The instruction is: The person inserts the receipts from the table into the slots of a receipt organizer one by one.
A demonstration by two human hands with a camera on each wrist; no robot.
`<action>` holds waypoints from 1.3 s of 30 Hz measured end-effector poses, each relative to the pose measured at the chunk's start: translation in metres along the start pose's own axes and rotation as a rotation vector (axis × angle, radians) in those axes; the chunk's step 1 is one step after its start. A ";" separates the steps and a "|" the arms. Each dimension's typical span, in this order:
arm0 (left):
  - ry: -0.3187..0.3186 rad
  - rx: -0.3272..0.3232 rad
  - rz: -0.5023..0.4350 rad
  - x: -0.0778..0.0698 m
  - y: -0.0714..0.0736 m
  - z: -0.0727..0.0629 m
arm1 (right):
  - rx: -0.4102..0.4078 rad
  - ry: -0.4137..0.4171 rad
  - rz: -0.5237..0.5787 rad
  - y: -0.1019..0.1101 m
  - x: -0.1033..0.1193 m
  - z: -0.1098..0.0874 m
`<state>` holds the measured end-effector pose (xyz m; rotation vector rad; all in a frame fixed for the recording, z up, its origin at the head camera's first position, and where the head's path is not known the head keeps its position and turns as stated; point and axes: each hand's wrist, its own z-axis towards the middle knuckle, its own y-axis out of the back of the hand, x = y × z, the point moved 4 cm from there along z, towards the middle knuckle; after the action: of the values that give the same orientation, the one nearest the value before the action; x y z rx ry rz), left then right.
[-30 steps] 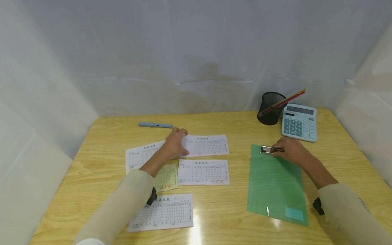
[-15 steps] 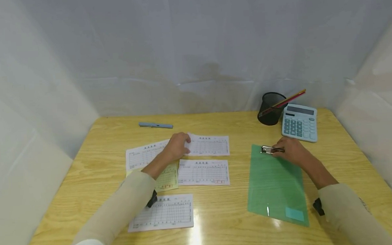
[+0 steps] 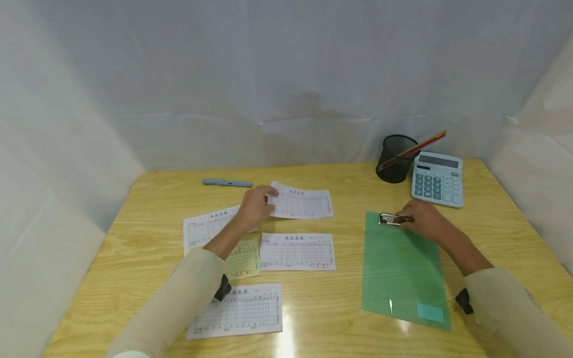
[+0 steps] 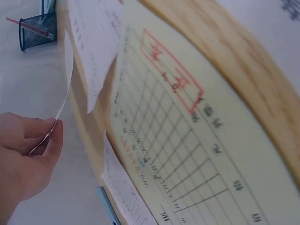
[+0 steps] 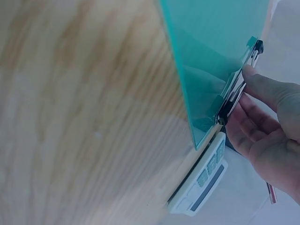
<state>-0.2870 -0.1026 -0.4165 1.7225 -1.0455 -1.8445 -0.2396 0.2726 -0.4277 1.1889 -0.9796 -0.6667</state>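
Observation:
In the head view my left hand [image 3: 256,206] pinches the left edge of a white printed form slip [image 3: 302,202], which is raised and tilted over the table. The left wrist view shows thumb and fingers meeting on the slip's edge, the paper curving away. On the right, my right hand [image 3: 426,220] grips the metal clip [image 3: 389,219] at the top of a translucent green clipboard [image 3: 402,270]. From the right wrist, the thumb lies on one side of the clip, with fingers on the other. A pale blue label [image 3: 430,312] sits at the clipboard's lower right corner.
Nearby lie more white forms [image 3: 297,252] and a yellow form [image 3: 243,259], partly under my left arm. A blue pen [image 3: 227,182] lies at the back. Behind the clipboard stand a light blue calculator [image 3: 437,179] and a black mesh cup [image 3: 396,159] holding pencils.
The upper right slip, flat on the table before, has lifted and tilted in my left hand's pinch. My right hand stays on the clip; the clipboard has barely shifted.

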 end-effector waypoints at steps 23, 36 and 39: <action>-0.088 0.114 -0.209 -0.058 -0.022 -0.006 | -0.036 0.066 -0.030 -0.005 0.018 0.004; -0.118 0.264 -0.164 -0.084 -0.079 -0.010 | 0.005 0.058 0.010 -0.006 0.015 0.012; -0.127 0.298 -0.140 -0.089 -0.089 -0.009 | 0.039 0.051 0.020 -0.002 0.012 0.015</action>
<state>-0.2476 0.0170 -0.4231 1.9080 -1.3387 -1.9874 -0.2479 0.2548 -0.4249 1.2226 -0.9642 -0.6007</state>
